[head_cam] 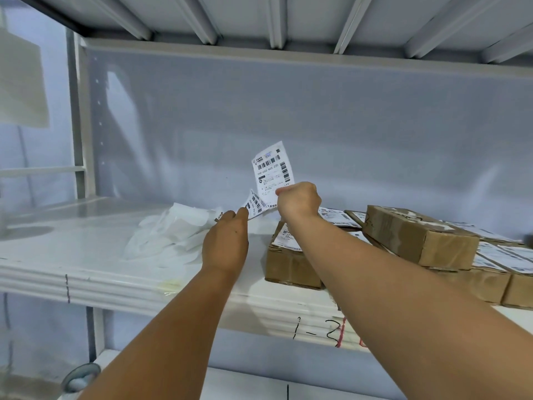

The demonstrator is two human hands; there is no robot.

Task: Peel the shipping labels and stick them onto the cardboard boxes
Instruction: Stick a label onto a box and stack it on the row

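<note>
right grip (298, 202) pinches label (272, 168) bottom | left grip (226, 241) pinches strip (255, 204) just below

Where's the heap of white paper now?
The heap of white paper lies centre-left in the head view on the shelf, just left of the left hand, with the cardboard boxes further right.

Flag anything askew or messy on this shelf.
One box lies tilted on top of the labelled boxes instead of flat in the row. To their left, peeled backing sheets sit in a loose, crumpled heap on the shelf.
</note>
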